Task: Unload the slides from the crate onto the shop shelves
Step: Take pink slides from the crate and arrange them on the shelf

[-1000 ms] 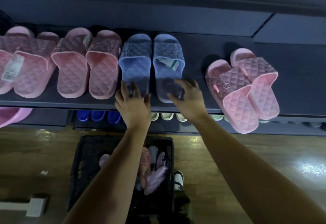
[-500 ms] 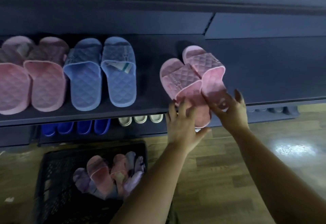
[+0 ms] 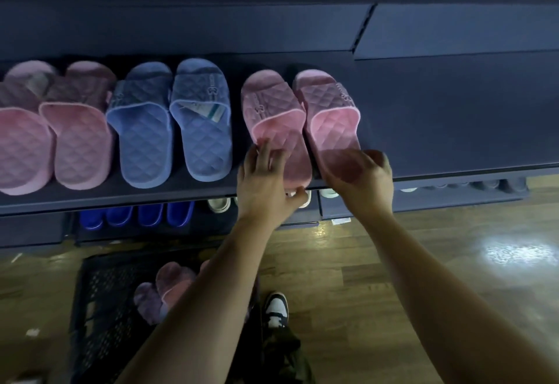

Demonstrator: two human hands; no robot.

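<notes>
On the dark shop shelf [image 3: 453, 129] a pair of pink quilted slides lies side by side, toes to the back. My left hand [image 3: 266, 184] holds the heel of the left pink slide [image 3: 272, 111], fingers on top and thumb under the shelf-edge end. My right hand [image 3: 360, 181] grips the heel of the right pink slide [image 3: 329, 111]. Left of them lies a blue pair [image 3: 169, 123], then more pink slides [image 3: 78, 141]. The black crate [image 3: 102, 308] stands on the floor below with pink slides [image 3: 172, 287] inside, partly hidden by my left forearm.
A lower shelf holds blue slides [image 3: 136, 214] and pale ones [image 3: 220, 203] under the front edge. The shelf stretches bare to the right of the pink pair. My shoe [image 3: 275, 308] stands beside the crate on the wooden floor [image 3: 393, 278].
Both hands left the blue pair and took the skewed, overlapping pink pair by the heels. That pair now lies straight, side by side, closer to the blue pair.
</notes>
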